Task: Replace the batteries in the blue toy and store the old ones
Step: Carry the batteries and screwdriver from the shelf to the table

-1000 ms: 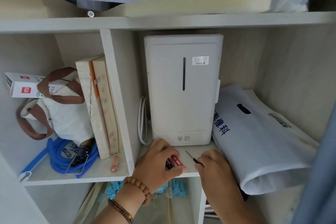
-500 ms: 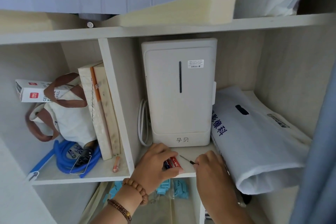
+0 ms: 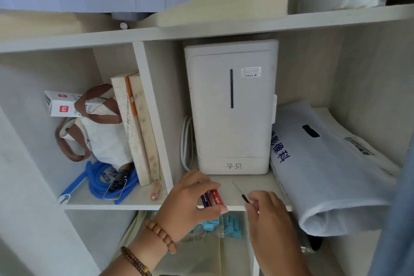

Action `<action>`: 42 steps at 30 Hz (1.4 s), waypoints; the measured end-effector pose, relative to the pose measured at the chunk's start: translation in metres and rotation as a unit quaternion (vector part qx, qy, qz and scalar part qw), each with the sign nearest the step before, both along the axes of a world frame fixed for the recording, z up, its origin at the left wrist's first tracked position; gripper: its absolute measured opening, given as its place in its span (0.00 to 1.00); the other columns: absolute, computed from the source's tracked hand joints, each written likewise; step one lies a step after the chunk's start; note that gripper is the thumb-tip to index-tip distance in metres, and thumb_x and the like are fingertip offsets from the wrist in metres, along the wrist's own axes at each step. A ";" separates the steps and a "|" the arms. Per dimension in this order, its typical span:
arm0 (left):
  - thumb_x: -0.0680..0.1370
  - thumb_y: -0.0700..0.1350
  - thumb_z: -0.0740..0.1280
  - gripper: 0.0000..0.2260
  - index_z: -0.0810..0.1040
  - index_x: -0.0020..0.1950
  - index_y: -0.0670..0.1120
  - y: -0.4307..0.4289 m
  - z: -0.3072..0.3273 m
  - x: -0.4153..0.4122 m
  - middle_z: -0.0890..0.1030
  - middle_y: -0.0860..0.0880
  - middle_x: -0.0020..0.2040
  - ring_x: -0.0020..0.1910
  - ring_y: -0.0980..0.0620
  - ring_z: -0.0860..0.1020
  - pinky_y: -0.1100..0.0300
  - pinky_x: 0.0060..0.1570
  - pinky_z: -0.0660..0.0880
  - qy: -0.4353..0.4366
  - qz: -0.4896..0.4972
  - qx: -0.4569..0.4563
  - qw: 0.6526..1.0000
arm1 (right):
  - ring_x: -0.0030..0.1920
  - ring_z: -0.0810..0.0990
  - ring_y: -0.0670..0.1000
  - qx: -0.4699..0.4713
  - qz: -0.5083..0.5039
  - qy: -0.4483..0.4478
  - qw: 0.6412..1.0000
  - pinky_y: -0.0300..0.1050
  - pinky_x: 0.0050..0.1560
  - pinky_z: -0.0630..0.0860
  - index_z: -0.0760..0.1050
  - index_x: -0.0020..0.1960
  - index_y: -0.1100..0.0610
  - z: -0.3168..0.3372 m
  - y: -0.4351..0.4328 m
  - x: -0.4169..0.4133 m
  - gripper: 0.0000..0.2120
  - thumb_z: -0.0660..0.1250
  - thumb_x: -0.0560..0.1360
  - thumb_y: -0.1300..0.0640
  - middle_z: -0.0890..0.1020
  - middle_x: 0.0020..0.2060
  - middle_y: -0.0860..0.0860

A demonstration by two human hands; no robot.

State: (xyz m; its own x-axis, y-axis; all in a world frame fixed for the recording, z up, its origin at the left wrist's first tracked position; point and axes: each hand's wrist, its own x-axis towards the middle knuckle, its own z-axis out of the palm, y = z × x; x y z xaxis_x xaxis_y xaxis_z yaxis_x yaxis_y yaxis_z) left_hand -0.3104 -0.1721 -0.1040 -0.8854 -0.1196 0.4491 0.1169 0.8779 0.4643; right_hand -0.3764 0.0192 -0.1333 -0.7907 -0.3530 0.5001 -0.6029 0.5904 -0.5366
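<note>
My left hand (image 3: pixel 190 199) is at the front edge of the shelf board (image 3: pixel 235 186), fingers closed around a few red and blue batteries (image 3: pixel 212 200) that lie right at that edge. Just to the right, my right hand (image 3: pixel 266 210) pinches the black handle of a thin small screwdriver (image 3: pixel 238 188). Its shaft points back and left, low over the shelf. The blue toy is not in view.
A tall white appliance (image 3: pixel 230 119) stands close behind the hands, with a white printed bag (image 3: pixel 324 163) to its right. Left of the divider (image 3: pixel 154 119) are boards, a tote bag (image 3: pixel 100 136), a blue hose (image 3: pixel 98 179) and an orange item (image 3: pixel 155 191). Blue pieces (image 3: pixel 233 226) lie below the shelf.
The head view has shifted down a little. Both hands stay at the shelf edge. The right hand has drawn slightly right, so more of the screwdriver shows.
</note>
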 end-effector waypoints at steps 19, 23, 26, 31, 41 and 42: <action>0.68 0.65 0.71 0.23 0.82 0.56 0.52 -0.151 0.037 0.408 0.75 0.59 0.51 0.54 0.62 0.73 0.73 0.58 0.67 0.018 0.336 -0.039 0.941 | 0.35 0.77 0.45 0.005 0.380 0.012 0.925 0.46 0.38 0.78 0.80 0.48 0.45 0.042 -0.243 0.273 0.02 0.69 0.76 0.51 0.75 0.42 0.44; 0.69 0.65 0.71 0.24 0.81 0.58 0.52 -0.193 0.037 0.519 0.74 0.57 0.52 0.56 0.61 0.72 0.72 0.59 0.67 -0.012 0.396 -0.046 0.917 | 0.33 0.76 0.44 0.001 0.428 -0.003 0.904 0.43 0.34 0.78 0.80 0.49 0.44 0.043 -0.310 0.371 0.03 0.68 0.77 0.50 0.74 0.42 0.43; 0.69 0.64 0.71 0.23 0.81 0.58 0.53 -0.224 0.042 0.599 0.74 0.58 0.53 0.57 0.63 0.71 0.77 0.59 0.63 -0.024 0.446 -0.053 0.893 | 0.34 0.77 0.46 0.000 0.460 -0.009 0.888 0.47 0.35 0.80 0.81 0.51 0.45 0.042 -0.359 0.439 0.04 0.69 0.77 0.52 0.74 0.43 0.43; 0.70 0.61 0.73 0.21 0.81 0.59 0.53 -0.269 0.041 0.706 0.72 0.63 0.52 0.57 0.67 0.68 0.81 0.56 0.61 -0.034 0.511 -0.037 0.858 | 0.33 0.78 0.49 0.019 0.503 -0.003 0.864 0.48 0.34 0.79 0.81 0.48 0.47 0.042 -0.436 0.530 0.03 0.71 0.76 0.54 0.75 0.41 0.45; 0.70 0.63 0.72 0.22 0.80 0.60 0.55 -0.413 0.015 0.830 0.72 0.62 0.52 0.57 0.67 0.67 0.81 0.54 0.62 -0.026 0.584 -0.037 0.810 | 0.33 0.74 0.40 0.064 0.586 0.003 0.808 0.37 0.36 0.74 0.82 0.53 0.47 0.025 -0.618 0.665 0.06 0.67 0.79 0.50 0.75 0.43 0.43; 0.70 0.63 0.72 0.22 0.80 0.60 0.56 -0.433 0.013 0.839 0.72 0.62 0.52 0.58 0.68 0.66 0.81 0.54 0.62 -0.029 0.588 -0.033 0.808 | 0.35 0.77 0.41 0.065 0.588 -0.002 0.807 0.41 0.39 0.77 0.82 0.54 0.47 0.021 -0.641 0.676 0.06 0.67 0.78 0.50 0.76 0.43 0.43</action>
State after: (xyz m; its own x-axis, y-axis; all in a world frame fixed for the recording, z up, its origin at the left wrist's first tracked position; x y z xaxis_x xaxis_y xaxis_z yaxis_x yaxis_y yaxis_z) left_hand 0.5286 -0.6054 -0.0914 -0.1972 -0.8704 0.4511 -0.8363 0.3894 0.3859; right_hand 0.2995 -0.6218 -0.1121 0.1260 -0.9091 0.3970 -0.7850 -0.3360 -0.5204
